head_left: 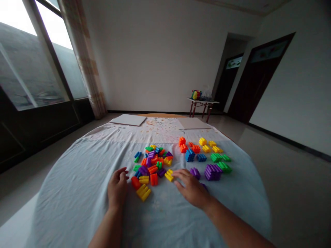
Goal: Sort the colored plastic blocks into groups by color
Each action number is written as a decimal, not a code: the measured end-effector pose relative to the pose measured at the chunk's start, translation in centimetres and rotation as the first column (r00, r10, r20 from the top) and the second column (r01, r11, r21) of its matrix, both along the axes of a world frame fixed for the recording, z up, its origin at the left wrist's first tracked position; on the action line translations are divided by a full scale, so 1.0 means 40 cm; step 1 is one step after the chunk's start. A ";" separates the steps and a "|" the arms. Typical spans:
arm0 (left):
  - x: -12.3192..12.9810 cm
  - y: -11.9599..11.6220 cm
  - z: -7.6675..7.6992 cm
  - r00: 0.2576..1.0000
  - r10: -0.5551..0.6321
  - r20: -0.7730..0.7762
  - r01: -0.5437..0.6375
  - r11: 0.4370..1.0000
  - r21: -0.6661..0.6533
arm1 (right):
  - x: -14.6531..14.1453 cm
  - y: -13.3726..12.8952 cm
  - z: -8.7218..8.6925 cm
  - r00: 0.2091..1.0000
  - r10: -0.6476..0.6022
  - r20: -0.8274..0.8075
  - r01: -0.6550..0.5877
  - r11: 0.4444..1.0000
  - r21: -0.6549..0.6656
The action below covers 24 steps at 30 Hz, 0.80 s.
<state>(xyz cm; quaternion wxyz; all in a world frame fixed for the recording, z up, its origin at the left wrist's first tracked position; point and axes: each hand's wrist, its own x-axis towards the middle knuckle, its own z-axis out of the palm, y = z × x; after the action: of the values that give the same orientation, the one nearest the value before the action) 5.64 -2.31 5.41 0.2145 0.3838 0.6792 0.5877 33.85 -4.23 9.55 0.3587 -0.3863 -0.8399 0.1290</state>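
Note:
A mixed pile of colourful plastic blocks (pixel 155 160) lies in the middle of the cloth. My right hand (pixel 191 188) is at its right side, fingers apart, with the fingertips at a yellow block (pixel 169 175). Left of the pile, my left hand (pixel 118 186) rests on the cloth with its fingers loosely curled and apart, holding nothing. Blocks grouped by colour sit on the right: orange (pixel 196 148), yellow (pixel 206 148), blue (pixel 190 155), green (pixel 224 167) and purple (pixel 212 172). Part of a purple block shows behind my right hand.
The round table has a pale blue cloth (pixel 69 193). A white board (pixel 129 120) lies at its far left and another board (pixel 193 123) at its far right. Beyond stands a small side table (pixel 204 101) with a colourful bag (pixel 196 94) and clear plastic.

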 end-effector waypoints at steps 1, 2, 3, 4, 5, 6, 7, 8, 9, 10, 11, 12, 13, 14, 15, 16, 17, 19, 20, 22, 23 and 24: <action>-0.005 0.000 -0.004 1.000 0.001 0.013 -0.001 1.000 0.006 | -0.042 0.009 -0.006 0.999 0.045 0.021 -0.045 0.999 -0.012; -0.010 0.002 -0.007 1.000 0.002 0.025 -0.002 1.000 0.013 | -0.080 0.019 -0.015 0.997 0.067 0.032 -0.066 0.998 -0.017; -0.014 0.003 -0.011 0.999 0.001 0.037 -0.002 1.000 0.020 | -0.114 0.031 -0.024 0.996 0.074 0.043 -0.073 0.997 -0.023; -0.017 0.005 -0.014 0.999 0.000 0.047 -0.001 1.000 0.027 | -0.142 0.044 -0.034 0.996 0.067 0.055 -0.065 0.997 -0.032; -0.020 0.006 -0.017 0.998 -0.002 0.056 0.000 0.999 0.033 | -0.164 0.055 -0.043 0.996 0.050 0.073 -0.047 0.998 -0.042; -0.022 0.008 -0.020 0.998 -0.006 0.064 0.003 0.999 0.038 | -0.180 0.066 -0.051 0.995 0.032 0.100 -0.026 0.998 -0.057; -0.023 0.008 -0.022 0.998 -0.008 0.070 0.005 0.999 0.043 | -0.189 0.074 -0.056 0.991 0.014 0.130 -0.005 0.998 -0.069; -0.024 0.009 -0.023 0.997 -0.010 0.075 0.007 0.999 0.045 | -0.193 0.079 -0.059 0.987 -0.002 0.159 0.014 0.997 -0.075; -0.024 0.009 -0.024 0.997 -0.011 0.079 0.008 0.999 0.045 | -0.192 0.081 -0.060 0.983 -0.013 0.181 0.026 0.997 -0.072; -0.023 0.008 -0.024 0.997 -0.012 0.082 0.008 0.999 0.044 | -0.186 0.079 -0.058 0.981 -0.020 0.193 0.031 0.998 -0.057; -0.023 0.007 -0.025 0.996 -0.013 0.085 0.009 0.999 0.041 | -0.176 0.074 -0.056 0.980 -0.023 0.197 0.030 0.999 -0.031; -0.022 0.006 -0.024 0.996 -0.014 0.087 0.011 0.999 0.038 | -0.163 0.066 -0.053 0.980 -0.024 0.198 0.025 1.000 -0.001; -0.021 0.005 -0.024 0.996 -0.015 0.089 0.012 0.999 0.035 | -0.149 0.057 -0.051 0.979 -0.019 0.205 0.014 1.000 0.027; -0.020 0.004 -0.023 0.996 -0.017 0.089 0.015 0.999 0.031 | -0.133 0.046 -0.049 0.975 -0.002 0.222 -0.007 0.999 0.044; -0.019 0.003 -0.022 0.996 -0.018 0.088 0.016 1.000 0.027 | -0.118 0.034 -0.049 0.969 0.022 0.245 -0.034 0.998 0.047; -0.018 0.002 -0.020 0.996 -0.018 0.084 0.017 1.000 0.021 | -0.104 0.023 -0.050 0.962 0.052 0.269 -0.064 0.997 0.037; -0.017 0.002 -0.018 0.997 -0.018 0.080 0.017 1.000 0.015 | -0.092 0.014 -0.051 0.955 0.083 0.285 -0.092 0.996 0.016; -0.016 0.003 -0.015 0.997 -0.017 0.073 0.016 1.000 0.002 | -0.078 0.002 -0.054 0.954 0.113 0.278 -0.109 0.994 -0.029; -0.015 0.004 -0.014 0.997 -0.018 0.072 0.018 1.000 -0.003 | -0.075 -0.001 -0.056 0.960 0.105 0.261 -0.097 0.994 -0.046; -0.016 0.006 -0.014 0.996 -0.023 0.083 0.024 1.000 -0.010 | -0.077 0.002 -0.061 0.969 0.074 0.235 -0.060 0.996 -0.069; -0.016 0.007 -0.015 0.996 -0.024 0.091 0.025 1.000 -0.016 | -0.081 0.005 -0.064 0.971 0.065 0.232 -0.047 0.996 -0.082; -0.017 0.008 -0.017 0.995 -0.026 0.100 0.029 0.999 -0.027 | -0.085 0.009 -0.067 0.969 0.064 0.237 -0.041 0.994 -0.098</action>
<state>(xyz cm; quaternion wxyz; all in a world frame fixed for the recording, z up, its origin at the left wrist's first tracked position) 4.95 -1.99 4.72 0.2615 0.3605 0.6704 0.5935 30.43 -3.85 6.88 0.2329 -0.3928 -0.8801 0.1297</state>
